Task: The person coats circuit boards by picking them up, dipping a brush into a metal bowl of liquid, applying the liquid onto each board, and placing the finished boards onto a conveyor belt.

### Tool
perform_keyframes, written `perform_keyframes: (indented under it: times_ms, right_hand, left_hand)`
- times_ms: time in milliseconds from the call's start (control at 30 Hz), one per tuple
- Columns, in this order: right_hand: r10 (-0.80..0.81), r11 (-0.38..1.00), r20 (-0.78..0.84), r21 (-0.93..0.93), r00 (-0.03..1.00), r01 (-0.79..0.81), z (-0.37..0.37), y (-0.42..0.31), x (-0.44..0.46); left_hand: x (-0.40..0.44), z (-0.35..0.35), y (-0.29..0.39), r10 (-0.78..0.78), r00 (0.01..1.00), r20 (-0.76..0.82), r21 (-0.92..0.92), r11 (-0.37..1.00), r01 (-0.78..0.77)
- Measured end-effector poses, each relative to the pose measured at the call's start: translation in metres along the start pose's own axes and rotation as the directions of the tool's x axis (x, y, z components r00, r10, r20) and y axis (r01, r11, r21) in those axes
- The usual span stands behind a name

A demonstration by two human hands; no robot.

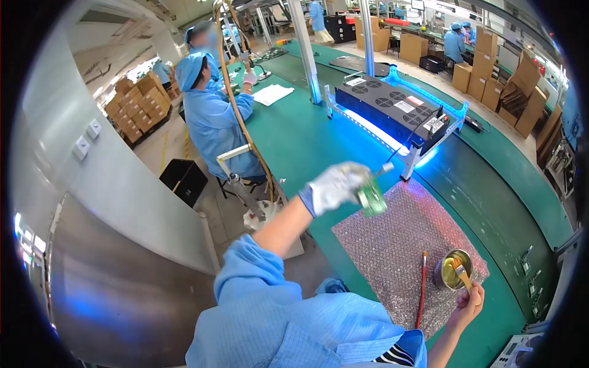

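Observation:
My left hand (337,186), in a white glove, grips a green circuit board (371,200) above the far left part of the bubble wrap. The board is slightly blurred. My bare right hand (469,305) pinches the handle of a flat brush (462,273) near the right edge of the wrap. Its bristles are inside a metal cup (440,274) that holds yellowish liquid. To the left of the cup lies a thin red-handled brush (422,288) on the sheet of bubble wrap (386,251).
Beyond the wrap, a black box with fans (392,101) rests on a metal frame lit blue underneath. Several circuit boards (535,288) lie at the right. A co-worker in blue (215,122) sits at the bench's left side. A hose (245,129) hangs nearby.

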State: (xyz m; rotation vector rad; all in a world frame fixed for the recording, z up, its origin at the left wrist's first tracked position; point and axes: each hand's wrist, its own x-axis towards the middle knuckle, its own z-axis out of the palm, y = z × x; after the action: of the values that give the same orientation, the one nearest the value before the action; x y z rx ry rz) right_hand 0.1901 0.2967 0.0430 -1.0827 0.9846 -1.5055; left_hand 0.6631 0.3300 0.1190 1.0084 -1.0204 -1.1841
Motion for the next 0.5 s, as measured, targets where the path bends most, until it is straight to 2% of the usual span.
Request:
perform_keyframes:
  times_ms: [33,67,100,133,167,300,367,433,500]
  right_hand:
    - [0.027,1.0,-0.031,-0.011,0.999,-0.027,-0.005,0.0,-0.001]
    - [0.026,0.999,-0.042,-0.017,0.999,-0.027,-0.009,-0.001,-0.002]
    - [0.032,0.999,-0.059,-0.022,0.998,-0.034,-0.012,-0.002,-0.002]
    - [0.041,0.999,-0.074,-0.026,0.996,-0.043,-0.015,-0.002,-0.003]
    - [0.045,0.998,-0.079,-0.032,0.996,-0.047,-0.018,-0.001,-0.003]
    - [0.037,0.999,-0.098,0.001,0.994,-0.037,-0.014,0.0,-0.008]
    - [0.032,0.999,-0.122,-0.003,0.992,-0.033,-0.012,-0.002,-0.009]
    - [0.036,0.999,-0.138,0.021,0.99,-0.034,-0.011,-0.002,-0.009]
    - [0.051,0.999,-0.153,0.025,0.987,-0.047,-0.004,0.0,-0.005]
  left_hand:
    - [-0.01,0.031,-0.006,-0.102,0.995,0.005,-0.08,0.992,0.102]
    - [-0.011,0.052,-0.02,-0.126,0.992,-0.017,0.026,0.992,0.126]
    - [-0.012,0.065,-0.035,-0.184,0.983,0.019,-0.035,0.982,0.185]
    - [-0.01,0.07,-0.058,-0.208,0.975,0.08,-0.26,0.94,0.222]
    - [-0.009,0.081,-0.062,-0.259,0.957,0.133,-0.322,0.901,0.289]
    - [0.001,0.109,-0.089,-0.276,0.953,0.129,-0.36,0.882,0.304]
    - [0.006,0.118,-0.094,-0.227,0.965,0.129,-0.438,0.86,0.261]
    - [0.01,0.122,-0.095,-0.223,0.967,0.128,-0.441,0.86,0.256]
    - [0.017,0.128,-0.1,-0.251,0.943,0.217,-0.438,0.838,0.324]
